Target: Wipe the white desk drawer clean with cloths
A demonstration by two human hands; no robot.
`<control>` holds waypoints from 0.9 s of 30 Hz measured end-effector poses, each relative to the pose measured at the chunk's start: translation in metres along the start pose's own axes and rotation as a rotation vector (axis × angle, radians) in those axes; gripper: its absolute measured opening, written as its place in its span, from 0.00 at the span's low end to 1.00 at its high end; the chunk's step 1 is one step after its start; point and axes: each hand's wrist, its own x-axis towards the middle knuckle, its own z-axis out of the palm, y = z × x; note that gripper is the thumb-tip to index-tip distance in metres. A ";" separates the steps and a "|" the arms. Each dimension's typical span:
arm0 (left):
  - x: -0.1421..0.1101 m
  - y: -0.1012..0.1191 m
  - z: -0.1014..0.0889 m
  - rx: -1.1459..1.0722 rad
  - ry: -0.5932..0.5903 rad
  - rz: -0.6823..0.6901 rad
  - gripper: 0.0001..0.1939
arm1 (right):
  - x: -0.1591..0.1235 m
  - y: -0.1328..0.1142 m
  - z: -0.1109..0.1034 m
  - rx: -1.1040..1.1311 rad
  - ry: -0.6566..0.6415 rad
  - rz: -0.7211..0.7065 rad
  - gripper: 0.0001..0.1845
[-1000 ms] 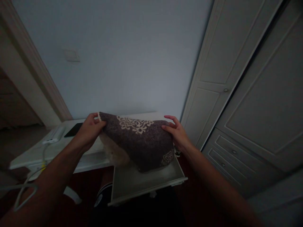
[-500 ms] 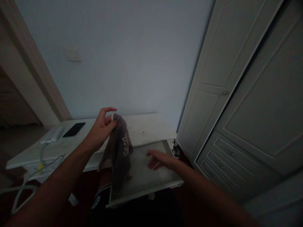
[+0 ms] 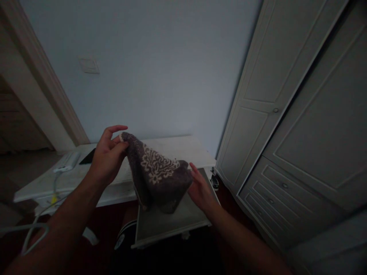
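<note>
A dark grey-brown towel with a cream floral pattern hangs stretched between my two hands. My left hand pinches its upper left corner between thumb and fingers, over the white desk. On the other side, my right hand grips the towel's right edge, its fingers partly behind the cloth. Beneath the towel a drawer is pulled out from the desk toward my body. The towel's lower folds hang over the drawer and hide part of its inside.
On the desk's left lie a white power strip with a cable and a dark phone, partly behind my left hand. A white wardrobe with drawers stands at right. A pale wall with a switch plate rises behind.
My right hand, free over the drawer before, has taken hold of the towel's right side. The towel is now spread sideways, and my left hand has shifted left with its corner.
</note>
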 end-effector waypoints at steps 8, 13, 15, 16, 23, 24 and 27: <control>0.005 -0.007 0.006 -0.009 -0.061 -0.017 0.27 | -0.004 -0.108 0.010 -0.182 -0.012 -0.125 0.42; 0.003 -0.008 0.011 0.053 -0.127 0.056 0.29 | -0.011 -0.098 0.010 -0.149 -0.023 -0.001 0.37; 0.004 -0.009 0.011 0.076 -0.137 0.083 0.28 | -0.015 -0.092 0.009 -0.134 -0.030 0.032 0.37; 0.004 -0.009 0.010 0.081 -0.140 0.094 0.28 | -0.016 -0.090 0.009 -0.134 -0.028 0.032 0.37; 0.008 -0.011 -0.004 0.175 -0.072 0.104 0.25 | -0.005 -0.114 0.005 -0.160 0.103 -0.254 0.34; 0.008 -0.012 -0.005 0.173 -0.063 0.075 0.24 | -0.004 -0.121 0.007 -0.155 0.096 -0.295 0.33; 0.008 -0.014 -0.004 0.145 -0.057 -0.014 0.24 | -0.002 -0.141 0.013 -0.173 0.057 -0.421 0.29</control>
